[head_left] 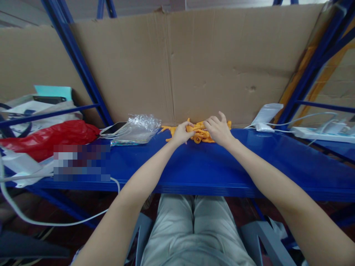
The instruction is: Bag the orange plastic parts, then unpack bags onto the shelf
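Several orange plastic pieces (197, 137) lie in a heap at the back of the blue shelf, against the cardboard; their exact kind is too small to make out. My left hand (182, 133) is at the heap's left side, its thumb and forefinger closed around part of an orange piece. From the right, my right hand (217, 129) bends its fingers down onto the orange pieces, with one finger raised. My palms and fingers hide part of the heap. A branching orange piece (168, 130) sticks out left of my left hand.
The blue shelf (194, 170) has a cardboard wall (216, 66) behind it. At left are a clear plastic bag (141, 129), a phone (115, 128), a red plastic bag (55, 136) and a white cable (55, 224). A power strip (324, 133) is at right.
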{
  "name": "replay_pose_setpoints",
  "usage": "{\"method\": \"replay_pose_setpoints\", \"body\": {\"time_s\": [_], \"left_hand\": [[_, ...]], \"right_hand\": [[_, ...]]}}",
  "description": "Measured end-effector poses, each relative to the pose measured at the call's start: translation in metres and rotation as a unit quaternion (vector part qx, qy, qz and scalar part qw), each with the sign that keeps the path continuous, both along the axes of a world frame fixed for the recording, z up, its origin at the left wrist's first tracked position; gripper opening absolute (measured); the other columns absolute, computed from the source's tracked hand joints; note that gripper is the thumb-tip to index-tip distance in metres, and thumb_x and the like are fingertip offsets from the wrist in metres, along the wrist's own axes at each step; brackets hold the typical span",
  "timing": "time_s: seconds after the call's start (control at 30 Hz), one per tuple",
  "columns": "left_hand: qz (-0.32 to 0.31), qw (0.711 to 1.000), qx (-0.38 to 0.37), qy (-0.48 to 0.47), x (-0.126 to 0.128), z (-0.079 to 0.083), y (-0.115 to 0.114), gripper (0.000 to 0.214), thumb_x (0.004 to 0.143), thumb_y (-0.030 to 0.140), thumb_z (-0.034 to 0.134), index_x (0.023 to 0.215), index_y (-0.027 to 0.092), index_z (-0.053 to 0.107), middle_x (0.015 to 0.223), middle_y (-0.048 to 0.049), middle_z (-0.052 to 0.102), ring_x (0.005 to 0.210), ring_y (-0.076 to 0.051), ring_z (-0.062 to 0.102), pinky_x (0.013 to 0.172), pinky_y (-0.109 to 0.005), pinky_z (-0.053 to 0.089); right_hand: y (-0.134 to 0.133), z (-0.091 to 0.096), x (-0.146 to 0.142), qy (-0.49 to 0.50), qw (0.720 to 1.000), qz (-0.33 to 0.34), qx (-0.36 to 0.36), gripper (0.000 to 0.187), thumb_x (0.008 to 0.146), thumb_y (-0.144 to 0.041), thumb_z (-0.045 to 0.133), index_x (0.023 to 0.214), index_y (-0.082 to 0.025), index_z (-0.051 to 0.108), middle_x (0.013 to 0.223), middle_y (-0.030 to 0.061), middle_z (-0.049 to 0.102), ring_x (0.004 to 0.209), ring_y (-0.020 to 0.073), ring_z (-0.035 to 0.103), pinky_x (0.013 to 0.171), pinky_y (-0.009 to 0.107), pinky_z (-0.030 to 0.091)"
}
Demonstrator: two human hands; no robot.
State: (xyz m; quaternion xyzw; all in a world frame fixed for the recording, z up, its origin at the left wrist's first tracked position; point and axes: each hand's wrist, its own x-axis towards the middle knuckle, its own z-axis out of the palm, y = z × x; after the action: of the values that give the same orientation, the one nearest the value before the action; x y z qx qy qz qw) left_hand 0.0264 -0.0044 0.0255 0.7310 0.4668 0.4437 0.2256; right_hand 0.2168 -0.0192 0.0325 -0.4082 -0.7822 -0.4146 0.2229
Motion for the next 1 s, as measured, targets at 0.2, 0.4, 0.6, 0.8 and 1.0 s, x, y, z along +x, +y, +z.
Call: {"method": "replay_pose_setpoints", "body": {"time_s": [0.2,0.4,0.6,0.8,1.0], "left_hand": [[-0.005,0.996,-0.088,0.013,-0.002,0.008,-0.003,0.030,0.078,0.015,0.070,0.107,0.015,0.061,0.049,0.0103,0.044,0.036,-0.006,0.043,0.039,-0.019,0.043],[0.059,0.982,0.132,0.125,-0.004,0.004,-0.003,0.022,0.079,0.016,0.067,0.100,0.020,0.062,0.075,0.0005,0.066,0.074,-0.018,0.067,0.073,-0.032,0.054],[0.068,0.955,0.240,0.159,-0.002,-0.002,-0.002,0.020,0.087,0.021,0.060,0.107,0.019,0.060,0.106,-0.0075,0.069,0.101,-0.022,0.066,0.088,-0.034,0.050],[0.093,0.949,0.219,0.206,-0.005,-0.005,-0.003,0.028,0.088,0.022,0.058,0.116,0.021,0.056,0.112,-0.0080,0.067,0.107,-0.023,0.064,0.089,-0.034,0.050],[0.104,0.943,0.210,0.235,-0.003,-0.005,-0.006,0.031,0.088,0.020,0.055,0.119,0.023,0.055,0.117,-0.0086,0.066,0.108,-0.024,0.064,0.088,-0.035,0.050]], "right_hand": [[-0.004,0.000,-0.002,0.004,0.999,0.011,-0.036,0.034,0.091,-0.008,0.034,0.101,-0.018,0.065,0.096,0.0101,0.066,0.097,0.0244,0.050,0.108,0.053,0.020],[-0.001,-0.001,0.001,0.015,0.999,0.007,-0.035,0.026,0.093,-0.019,0.039,0.104,-0.018,0.063,0.100,0.0109,0.065,0.099,0.0253,0.051,0.109,0.051,0.019],[0.004,-0.001,0.006,0.044,0.997,0.011,-0.055,0.032,0.094,-0.023,0.041,0.118,-0.014,0.059,0.106,0.0144,0.067,0.103,0.0268,0.053,0.109,0.054,0.019],[0.004,0.000,0.004,0.041,0.996,0.007,-0.076,0.031,0.096,-0.022,0.039,0.117,-0.014,0.060,0.108,0.0154,0.067,0.105,0.0272,0.055,0.107,0.056,0.021],[0.005,0.002,0.008,0.040,0.996,0.015,-0.074,0.027,0.094,-0.022,0.043,0.112,-0.017,0.063,0.103,0.0132,0.069,0.102,0.0270,0.055,0.106,0.054,0.023]]}}
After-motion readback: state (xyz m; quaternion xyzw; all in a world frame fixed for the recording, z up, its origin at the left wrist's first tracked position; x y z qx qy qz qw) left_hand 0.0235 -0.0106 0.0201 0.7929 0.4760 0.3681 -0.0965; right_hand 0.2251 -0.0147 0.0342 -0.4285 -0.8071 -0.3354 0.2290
